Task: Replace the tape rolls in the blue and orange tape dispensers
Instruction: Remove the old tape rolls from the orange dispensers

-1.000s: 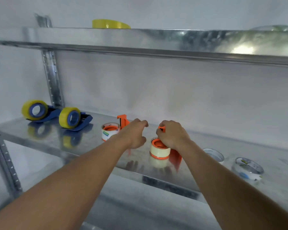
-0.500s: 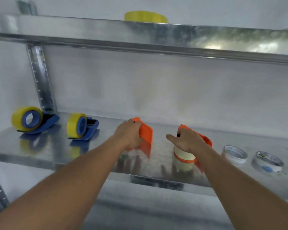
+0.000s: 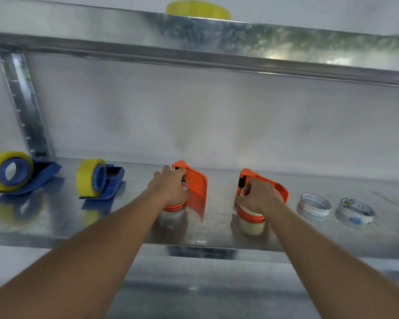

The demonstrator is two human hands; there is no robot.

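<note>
head view, and both hands are on the shelf [image 3: 55, 229] at once: the left hand [image 3: 171, 188] is curled round the left orange dispenser [image 3: 195, 187], just at 6 o'clock off frame centre, fingers wrapped over the roll end so the tape there is mostly hidden. over at 4 o'clock the right hand [image 3: 259, 196] is clamped on the right orange dispenser [image 3: 279, 188], thumb and fingers pinching near its black cutter end, with a pale tape roll [image 3: 251, 223] showing beneath the palm. both dispensers stand on end, well apart from each other.

out at 9 o'clock sit the two blue dispensers [image 3: 45, 174] and [image 3: 112, 180], each already wearing a fat yellow roll, [image 3: 7, 170] and [image 3: 90, 177], untouched by either hand. at 3 o'clock two thin, nearly spent rolls [image 3: 313, 204] and [image 3: 355, 210] lie flat. up at 12 o'clock another yellow roll [image 3: 198, 10] peeks over the upper shelf [image 3: 286, 40].

my read on handling: these plastic shells look light and stiff, likely to skate on the shiny metal, so pin the body by its curved orange guard and keep fingers off the toothed edge. the roll itself is firm round the core but sticky at its loose end; take it by the rim and slide it straight off the hub
</note>
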